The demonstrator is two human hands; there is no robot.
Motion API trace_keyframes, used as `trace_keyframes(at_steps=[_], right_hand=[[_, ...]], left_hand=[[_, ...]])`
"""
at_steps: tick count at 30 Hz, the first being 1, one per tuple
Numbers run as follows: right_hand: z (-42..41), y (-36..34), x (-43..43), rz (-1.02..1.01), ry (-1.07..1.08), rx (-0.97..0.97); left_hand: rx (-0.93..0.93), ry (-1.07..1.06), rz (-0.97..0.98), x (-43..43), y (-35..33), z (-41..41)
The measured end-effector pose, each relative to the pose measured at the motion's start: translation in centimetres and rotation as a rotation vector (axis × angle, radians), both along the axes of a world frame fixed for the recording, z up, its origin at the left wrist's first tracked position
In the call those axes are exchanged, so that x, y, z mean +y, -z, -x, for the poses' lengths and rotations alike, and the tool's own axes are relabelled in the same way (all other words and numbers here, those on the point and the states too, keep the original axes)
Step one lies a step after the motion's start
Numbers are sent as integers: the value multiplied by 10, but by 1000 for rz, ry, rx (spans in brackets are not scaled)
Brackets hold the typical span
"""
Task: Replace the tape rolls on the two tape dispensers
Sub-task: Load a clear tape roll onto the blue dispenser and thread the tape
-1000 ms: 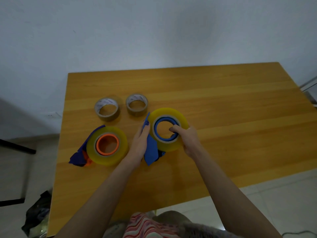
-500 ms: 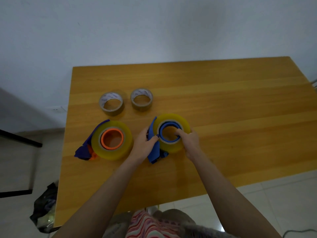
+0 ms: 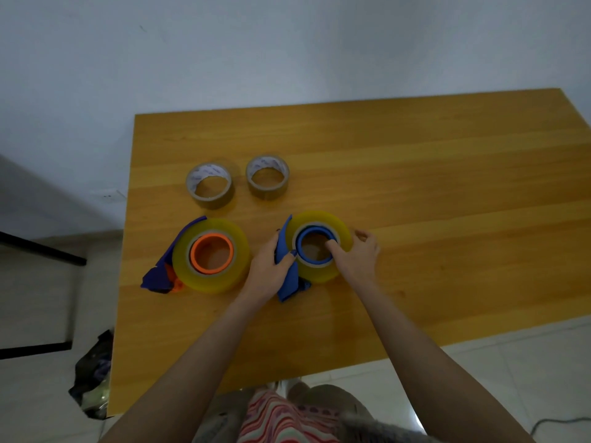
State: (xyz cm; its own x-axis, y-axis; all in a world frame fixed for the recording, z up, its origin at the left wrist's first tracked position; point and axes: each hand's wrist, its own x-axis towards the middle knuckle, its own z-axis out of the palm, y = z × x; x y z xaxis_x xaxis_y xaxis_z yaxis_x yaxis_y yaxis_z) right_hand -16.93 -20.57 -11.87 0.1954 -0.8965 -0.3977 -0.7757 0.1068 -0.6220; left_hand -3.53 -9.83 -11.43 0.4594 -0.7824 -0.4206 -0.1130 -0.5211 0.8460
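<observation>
Two hands are busy near the middle of the picture. Your left hand [image 3: 267,266] curls round the blue tape dispenser [image 3: 287,279], with the thumb lying on its blue side. Your right hand [image 3: 358,257] pinches the yellowish tape roll [image 3: 316,219] that sits on that dispenser. One finger pokes down inside the blue hub [image 3: 299,249] in the middle of the roll. The thumb rests on the roll's outer edge at the right. The roll lies flat with its hole facing up. The dispenser's blue body sticks out along the roll's left and lower side.

Just left of your left hand, but not touching it, lies the second tape dispenser [image 3: 160,278], which is dark blue. It carries a second yellowish roll [image 3: 211,282], and that roll sits round an orange hub [image 3: 195,254].

Higher up in the picture lie two small rolls, side by side, holes facing up. They are the left brown roll [image 3: 211,203] and the right brown roll [image 3: 268,192]. They do not touch each other or the dispensers.

All of this is on the left half of a wooden table [image 3: 431,187]. A pale wall [image 3: 287,43] fills the top of the picture. At the lower left a dark bag [image 3: 92,388] lies on the floor beside the table. Black bars [image 3: 38,251] show at the left edge. Striped red and white cloth [image 3: 281,420] shows at the bottom.
</observation>
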Motion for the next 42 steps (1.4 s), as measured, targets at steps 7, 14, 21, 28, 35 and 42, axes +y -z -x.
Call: trace_keyframes(at_steps=[7, 14, 21, 28, 35, 42], right_hand=[[-1, 0, 0, 102, -101, 103], [6, -5, 0, 25, -115, -99], [6, -7, 5, -14, -78, -79], [11, -18, 3, -142, 115, -333], [18, -40, -12, -318, 137, -658], [-5, -67, -19, -352, -65, -778]], left_hand=[[-35, 26, -20, -3, 9, -3], [-405, 234, 18, 13, -12, 2], [-785, 609, -114, 23, -14, 18], [-636, 464, -19, 21, -7, 14], [-208, 274, 40, 16, -26, -3], [395, 36, 53, 7, -35, -7]])
